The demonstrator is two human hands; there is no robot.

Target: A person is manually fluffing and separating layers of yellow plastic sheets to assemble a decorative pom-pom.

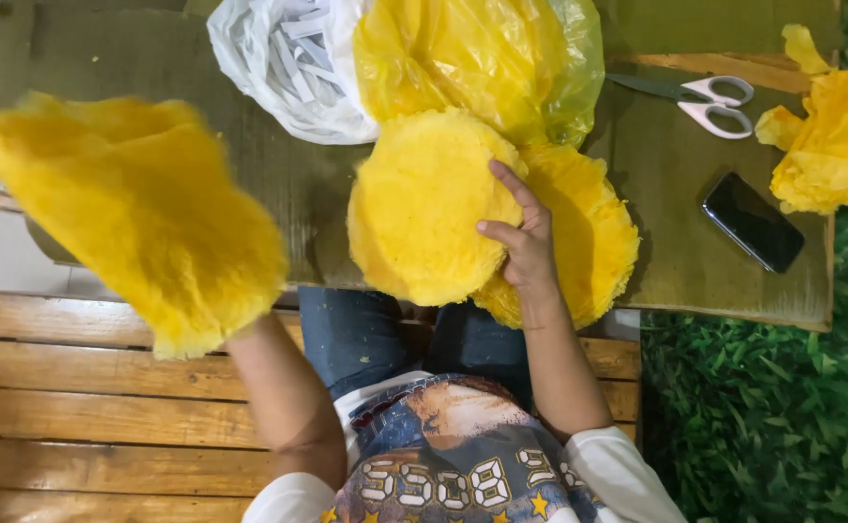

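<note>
Seated person, viewed from above, working at a board-covered bench. The left hand is hidden behind a large fluffy yellow piece raised at 9 o'clock, blurred; its fingers cannot be seen, though the piece hangs from that hand and appears gripped at its lower edge. The right hand rests at centre on a stack of round yellow discs, fingers spread and curled over the right edge of the top disc, which is tilted up off a second disc lying beneath at 3 o'clock. A yellow bag and a white bag lie at 12 o'clock, touching the stack. Scissors lie at 2 o'clock, a dark phone at 3 o'clock, and loose yellow scraps at the far right edge. Judgement: the step in hand appears to be separating one piece from the stack, one lifted clear while the other hand steadies the remainder. The next move calls for a firm pinch on a single layer, since the fibres look prone to cling.
</note>
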